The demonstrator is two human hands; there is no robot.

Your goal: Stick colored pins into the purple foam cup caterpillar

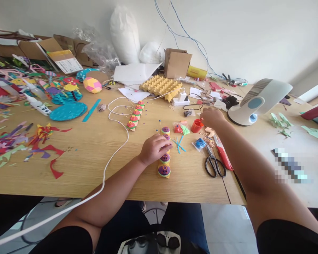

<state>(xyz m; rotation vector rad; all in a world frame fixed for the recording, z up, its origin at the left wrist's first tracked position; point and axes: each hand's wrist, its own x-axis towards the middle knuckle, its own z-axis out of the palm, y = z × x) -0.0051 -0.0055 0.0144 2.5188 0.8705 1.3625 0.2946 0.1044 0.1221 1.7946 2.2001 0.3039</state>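
My left hand [154,148] is closed around the middle of a caterpillar craft [164,165] made of egg-carton cups with purple, orange and green discs, lying on the wooden table [95,158]. My right hand [211,117] reaches forward, fingers curled at the rim of a small red cup [196,125]. Whether it pinches anything is hidden. A second caterpillar craft [135,115] with red and green discs lies further back. Blue paper strips [179,144] and small bags of coloured bits [200,144] lie between my hands.
Black-handled scissors [214,163] and a red knife [223,155] lie right of the craft. A white fan [257,102] stands at the right. A white cable [113,148] crosses the table. Paper scraps [29,141], a yellow egg carton [161,86] and boxes [176,63] fill the back.
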